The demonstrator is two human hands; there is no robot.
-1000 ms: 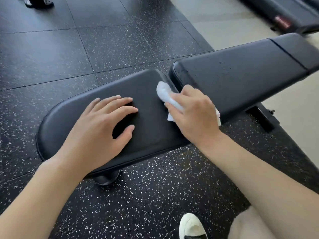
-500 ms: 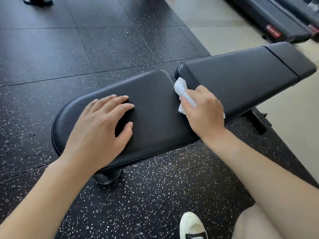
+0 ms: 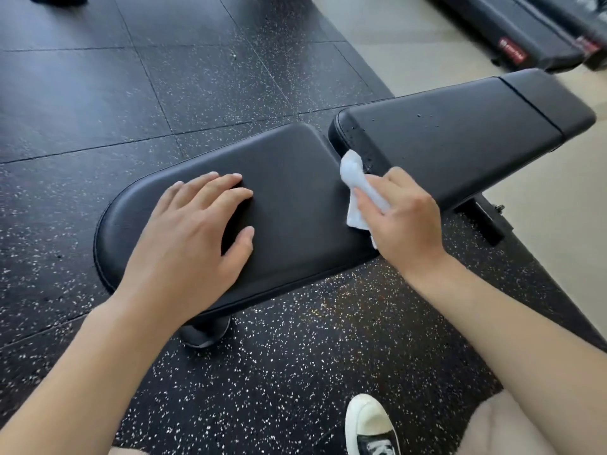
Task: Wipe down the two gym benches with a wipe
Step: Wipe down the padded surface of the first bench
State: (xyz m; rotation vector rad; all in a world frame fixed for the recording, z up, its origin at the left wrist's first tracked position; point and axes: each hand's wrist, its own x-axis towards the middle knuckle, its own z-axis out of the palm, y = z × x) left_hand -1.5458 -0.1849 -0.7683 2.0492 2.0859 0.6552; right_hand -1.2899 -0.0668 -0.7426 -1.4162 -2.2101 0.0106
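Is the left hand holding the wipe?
No, the left hand rests flat on the seat pad, while the right hand grips the wipe.

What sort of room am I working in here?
Most likely a gym floor. A padded black bench sits on speckled rubber floor tiles, with what looks like other black equipment at the far right. The right hand holds a white wipe at the bench.

The person is wearing no sleeves on either forearm, and both the left hand (image 3: 184, 254) and the right hand (image 3: 405, 221) are showing no rings or watch. At the lower right, a white-toed black canvas shoe (image 3: 369, 428) is showing beside light beige shorts (image 3: 505, 428).
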